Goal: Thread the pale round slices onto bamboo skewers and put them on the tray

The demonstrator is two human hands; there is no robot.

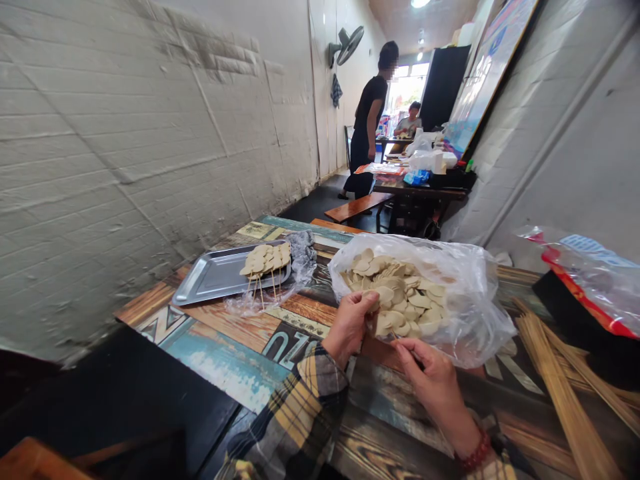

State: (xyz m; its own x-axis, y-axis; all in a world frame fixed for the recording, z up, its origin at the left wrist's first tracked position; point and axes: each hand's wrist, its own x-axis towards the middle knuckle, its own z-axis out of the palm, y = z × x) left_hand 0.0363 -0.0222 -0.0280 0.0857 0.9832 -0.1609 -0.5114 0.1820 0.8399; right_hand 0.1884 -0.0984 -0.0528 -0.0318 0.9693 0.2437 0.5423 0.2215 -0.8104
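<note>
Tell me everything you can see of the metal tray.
The tray is shallow and rectangular, with rounded corners and a raised rim; it looks like shiny silver-grey metal. It lies flat on the patterned tabletop. Skewered pale slices lie at its right end, their sticks poking over the near rim. Crumpled clear plastic gathers around that end.

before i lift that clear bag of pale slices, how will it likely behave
The bag would probably sag and crumple, as its thin film is wrinkled. Its weight likely sits with the heaped slices, and some might slide out, since they lie exposed at its opening.
</note>
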